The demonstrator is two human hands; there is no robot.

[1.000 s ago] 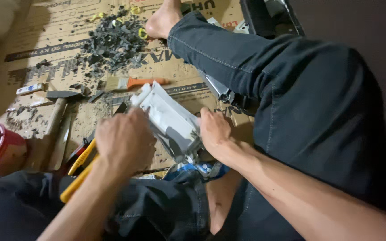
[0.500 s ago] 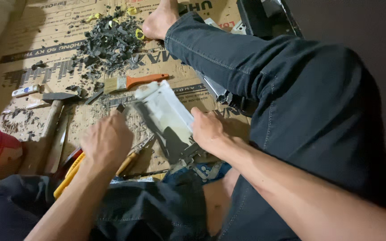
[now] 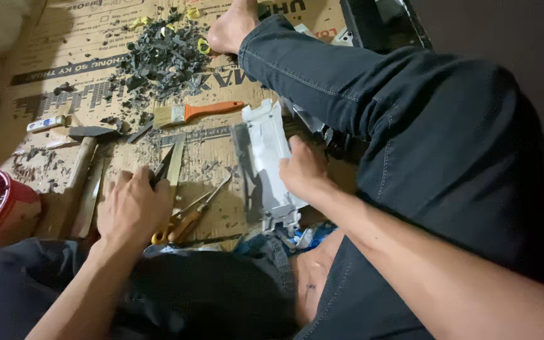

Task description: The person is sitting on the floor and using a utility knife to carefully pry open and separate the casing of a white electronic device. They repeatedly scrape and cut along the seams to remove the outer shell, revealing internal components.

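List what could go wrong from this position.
1. The left hand rests on the tools on the cardboard, with thin metal blades poking out under its fingers; a careless grab could nick skin.
2. The bare foot lies right beside the pile of dark shards, so a shift of the leg might press onto them.
3. The right hand steadies the white metal casing on edge; it could tip or slip.

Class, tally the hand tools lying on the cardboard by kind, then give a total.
Orange-handled paintbrush: 1
Wooden-handled hammer: 1
Yellow-handled pliers, under the left hand: 1
Wooden-handled screwdriver: 1
Total: 4
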